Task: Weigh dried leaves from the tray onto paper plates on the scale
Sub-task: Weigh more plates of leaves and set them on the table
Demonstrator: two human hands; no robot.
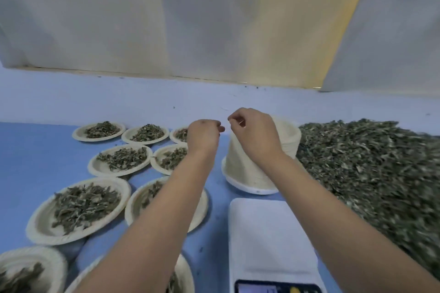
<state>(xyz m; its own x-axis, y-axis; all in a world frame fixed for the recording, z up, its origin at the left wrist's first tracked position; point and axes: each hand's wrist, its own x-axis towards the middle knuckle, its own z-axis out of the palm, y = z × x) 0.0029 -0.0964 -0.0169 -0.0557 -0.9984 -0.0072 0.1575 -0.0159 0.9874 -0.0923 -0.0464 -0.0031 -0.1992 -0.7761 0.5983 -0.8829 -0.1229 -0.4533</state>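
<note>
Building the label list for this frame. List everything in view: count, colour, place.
filled paper plates: nine, cream with green leaves, left side of the table, some partly hidden by the left arm
stack of empty plates: one, cream, centre, beyond the scale
scale: one, white, platform bare, near centre
heap of dried leaves: one, green, right
table: one, blue
fabric backdrop: white, rear
left hand: fingers curled, raised beside the stack
right hand: fingers curled, over the stack; any hold unclear

Scale (269, 233): nearest, centre-right.
Plate stack (242, 169): just behind scale.
Left hand (203, 137): fingers curled, beside stack top.
Right hand (254, 135): fingers curled, over stack.
Leaf pile (369, 162): right.
Filled plates (40, 219): left.
</note>
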